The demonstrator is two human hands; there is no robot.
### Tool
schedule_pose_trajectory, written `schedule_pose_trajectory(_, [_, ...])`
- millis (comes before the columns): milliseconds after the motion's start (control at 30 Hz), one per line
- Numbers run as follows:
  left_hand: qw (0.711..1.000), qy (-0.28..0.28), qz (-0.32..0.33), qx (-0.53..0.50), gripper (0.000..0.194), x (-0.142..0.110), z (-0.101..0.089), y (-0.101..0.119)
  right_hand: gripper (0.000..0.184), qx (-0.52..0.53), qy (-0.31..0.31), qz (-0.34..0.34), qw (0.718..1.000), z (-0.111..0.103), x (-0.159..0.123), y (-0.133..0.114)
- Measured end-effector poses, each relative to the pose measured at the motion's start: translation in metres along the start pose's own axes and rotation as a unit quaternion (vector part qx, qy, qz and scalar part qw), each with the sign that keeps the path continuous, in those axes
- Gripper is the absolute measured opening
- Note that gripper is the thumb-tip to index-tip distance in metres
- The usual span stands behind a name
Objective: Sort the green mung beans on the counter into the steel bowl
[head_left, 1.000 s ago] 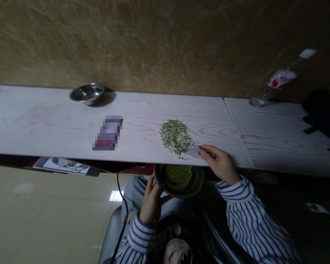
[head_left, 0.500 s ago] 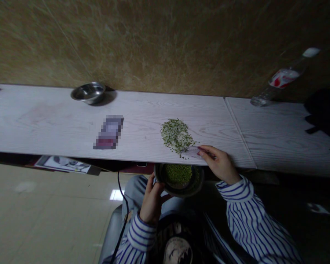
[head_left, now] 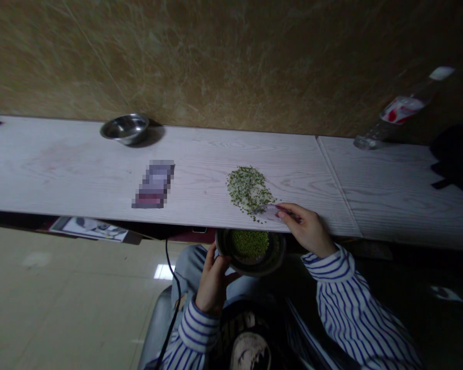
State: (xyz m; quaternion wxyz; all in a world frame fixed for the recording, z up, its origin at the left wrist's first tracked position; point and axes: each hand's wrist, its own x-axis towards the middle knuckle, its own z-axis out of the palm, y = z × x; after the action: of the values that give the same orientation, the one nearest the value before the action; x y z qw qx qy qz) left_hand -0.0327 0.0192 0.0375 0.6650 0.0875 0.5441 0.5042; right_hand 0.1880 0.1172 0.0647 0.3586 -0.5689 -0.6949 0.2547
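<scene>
Many tiny beans [head_left: 248, 186] lie near the woodgrained tabletop [head_left: 200, 177] front edge; right fingers [head_left: 289, 208] pinch a translucent piece [head_left: 268, 212], left fingers [head_left: 218, 263] clasp a round bowl [head_left: 281, 257].

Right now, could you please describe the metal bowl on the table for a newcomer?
On the whitish tabletop, look along the marbled wall, left of the bottle. The shiny metal bowl there is empty; the left hand holds a bowl with beans.

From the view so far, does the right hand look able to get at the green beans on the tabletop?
Probably yes: the right hand is beside the green beans, with nothing visible blocking it, though its fingers already pinch a thin clear piece.
</scene>
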Motion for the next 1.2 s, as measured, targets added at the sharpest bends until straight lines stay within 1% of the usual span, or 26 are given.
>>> schedule_pose_trajectory(300, [1.000,0.002,-0.002,0.004,0.057,-0.002,0.001,0.001,0.025,0.010,0.001,0.015,1.000,0.000,-0.002,-0.002])
schedule_pose_trajectory(567, [1.000,0.004,0.005,0.003,0.056,-0.003,0.001,0.002,0.025,0.012,-0.019,-0.009,1.000,0.003,0.001,-0.007])
schedule_pose_trajectory(833, [1.000,0.006,0.004,-0.001,0.057,-0.002,0.002,0.001,0.025,0.011,-0.019,-0.006,1.000,0.003,-0.001,-0.007])
schedule_pose_trajectory(1200, [1.000,-0.005,0.007,-0.002,0.056,-0.002,0.001,0.000,0.024,0.015,-0.057,-0.004,0.998,0.008,-0.013,-0.023])
